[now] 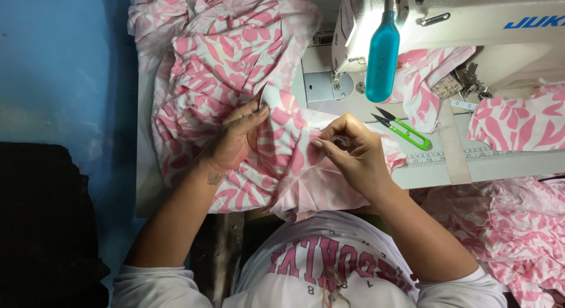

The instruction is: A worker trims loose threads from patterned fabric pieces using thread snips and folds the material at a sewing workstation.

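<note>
Nearest the camera, the person's white printed shirt [321, 272] sits against the front edge of the worktop [435, 170], forearms reaching forward over it. The left hand [235, 140] lies cupped on the pink-and-white patterned fabric [276, 167], fingers curled over a raised fold, apparently to keep the bunched cloth from sliding off to the left. The right hand [353, 152] is closed in a pinch, thumb and fingertips gripping a small bit of the same fabric at its edge, seemingly working a seam or thread there. The cloth drapes over the worktop's near edge toward the lap and piles up behind the left hand, so little bare surface is left on that side.

Just beyond the right hand, green thread snips [406, 130] lie on the worktop, within easy reach, near a printed ruler strip [435, 159]. Farther back stands the white sewing machine [471, 31], with a teal handle-like object [382, 55] hanging in front of it. More patterned cloth [518, 122] rests under and to the right of the machine, crowding that side too.
</note>
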